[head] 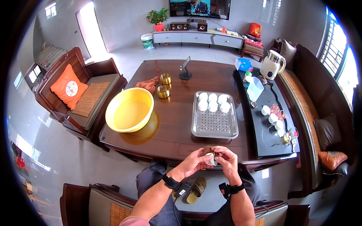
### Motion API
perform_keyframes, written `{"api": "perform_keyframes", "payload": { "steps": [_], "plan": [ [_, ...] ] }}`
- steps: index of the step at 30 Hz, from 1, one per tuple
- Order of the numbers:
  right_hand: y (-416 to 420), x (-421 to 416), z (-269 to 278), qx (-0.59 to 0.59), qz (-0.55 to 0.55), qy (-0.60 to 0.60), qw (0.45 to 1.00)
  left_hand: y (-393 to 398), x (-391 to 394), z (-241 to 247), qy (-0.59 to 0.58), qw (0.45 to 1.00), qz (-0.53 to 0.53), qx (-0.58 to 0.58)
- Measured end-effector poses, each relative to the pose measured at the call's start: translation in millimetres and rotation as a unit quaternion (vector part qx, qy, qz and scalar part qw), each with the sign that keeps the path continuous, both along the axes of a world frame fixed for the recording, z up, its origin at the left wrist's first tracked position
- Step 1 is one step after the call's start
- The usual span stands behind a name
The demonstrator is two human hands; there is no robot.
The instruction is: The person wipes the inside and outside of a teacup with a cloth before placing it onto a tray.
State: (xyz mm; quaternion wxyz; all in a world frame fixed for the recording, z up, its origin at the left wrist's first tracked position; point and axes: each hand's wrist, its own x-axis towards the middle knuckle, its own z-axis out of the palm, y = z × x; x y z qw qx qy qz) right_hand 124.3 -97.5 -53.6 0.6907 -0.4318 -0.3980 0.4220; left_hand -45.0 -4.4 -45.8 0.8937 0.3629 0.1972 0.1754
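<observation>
Just off the table's near edge, my left hand (196, 161) grips a small white cup (210, 160) that is tilted on its side. My right hand (228, 158) pinches a brown cloth (209, 149) against the cup's rim; fingers hide part of both. Beyond my hands lies a perforated metal tray (215, 127) with several white cups (212, 106) grouped at its far end. To the left, a yellow plastic basin (129, 113) holds what looks like water.
A brown cloth (147, 84) and two brass-coloured bowls (163, 92) stand behind the basin. Farther back is a phone stand (185, 74). On the right, a black tea tray (268, 135) carries cups, a plastic container (255, 89) and a cream electric kettle (272, 65).
</observation>
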Motion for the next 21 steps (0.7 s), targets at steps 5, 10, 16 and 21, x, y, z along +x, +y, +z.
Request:
{"api": "perform_keyframes", "payload": {
  "steps": [5, 10, 16, 21],
  "plan": [
    [0, 1, -12, -0.052, -0.027, -0.058, 0.997, -4, 0, -5, 0.011, 0.996, 0.022, 0.081],
    [2, 0, -14, -0.113, -0.068, -0.088, 0.987, -6, 6, -14, 0.015, 0.989, 0.070, 0.130],
    [1, -4, -22, -0.204, -0.047, 0.121, 0.970, -18, 8, -1, 0.070, 0.908, 0.115, 0.398],
    [-2, 0, -11, -0.240, 0.048, 0.193, 0.950, -14, 5, 2, 0.093, 0.857, 0.155, 0.482]
  ]
}}
